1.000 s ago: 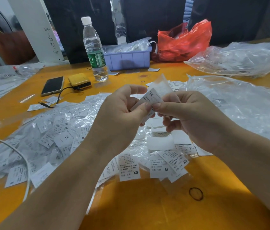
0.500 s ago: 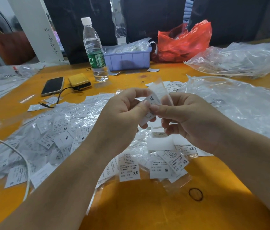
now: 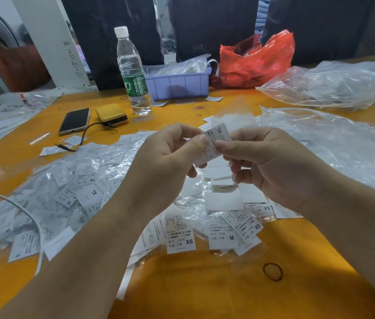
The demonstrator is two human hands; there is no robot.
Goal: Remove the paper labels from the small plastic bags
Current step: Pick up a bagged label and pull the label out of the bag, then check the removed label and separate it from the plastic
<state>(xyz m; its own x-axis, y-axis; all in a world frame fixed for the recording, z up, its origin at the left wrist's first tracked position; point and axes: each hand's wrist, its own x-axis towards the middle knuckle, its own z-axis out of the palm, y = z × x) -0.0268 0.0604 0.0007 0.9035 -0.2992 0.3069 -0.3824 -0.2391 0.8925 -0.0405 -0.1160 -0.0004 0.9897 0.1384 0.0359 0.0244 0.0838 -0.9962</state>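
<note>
The left hand point(image 3: 168, 162) and the right hand point(image 3: 271, 164) are both raised above the middle of the bench point(image 3: 205, 291) and pinch one small plastic bag point(image 3: 215, 146) between thumb and fingers, each from its own side. The paper label point(image 3: 218, 134) marked XL shows through the bag; whether it is already partly out I cannot tell.

The bag looks very light, thin and soft, and probably slippery, so it bends easily and gives little to hold. The label is a stiffer piece of paper but it can crease or tear. I think the best hold is on the bag's open edge with one hand and on the free end of the label with the other, pulling straight.

The bench is orange and smooth. A big pile of labelled bags point(image 3: 71, 192) lies toward its left edge and in front of the hands, and large clear plastic sheets point(image 3: 334, 143) cover the right side. Near the far edge stand a water bottle point(image 3: 132, 72), a purple tray point(image 3: 177, 84) and a red bag point(image 3: 258, 61); a phone point(image 3: 75, 120) and a yellow box point(image 3: 111, 113) lie at the far left. A rubber band point(image 3: 272, 271) lies near the near edge
</note>
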